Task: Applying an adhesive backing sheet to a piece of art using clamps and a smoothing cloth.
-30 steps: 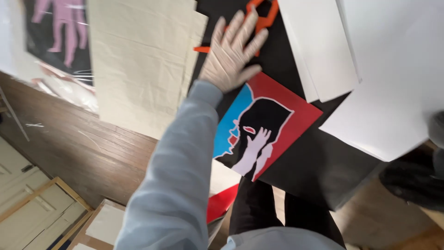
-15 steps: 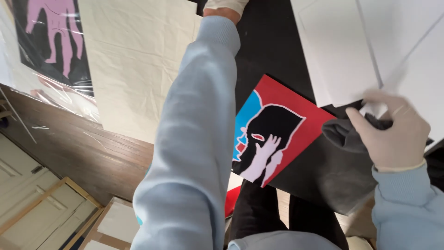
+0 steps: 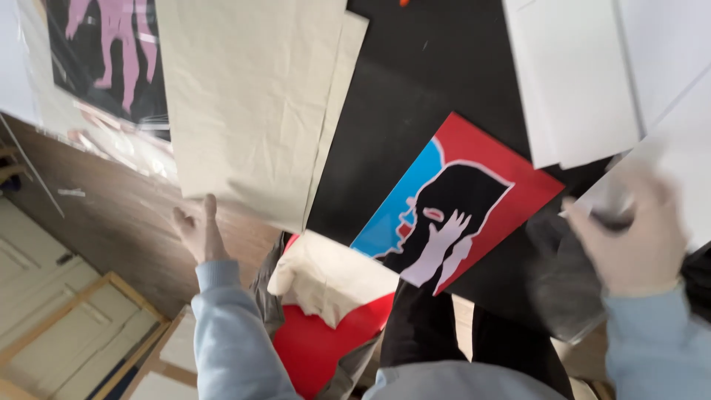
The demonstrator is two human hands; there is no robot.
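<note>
Left hand [image 3: 198,231] is loosely curled and empty, right at the bottom edge of the cream canvas sheets [image 3: 248,104] hanging off the black surface [image 3: 415,81]. Right hand [image 3: 629,237] is too blurry to tell, maybe pinching a white sheet [image 3: 678,159]. A careless tug could easily drag the canvas off, or knock the red-and-blue painted panel [image 3: 459,200] lying near the edge.
</note>
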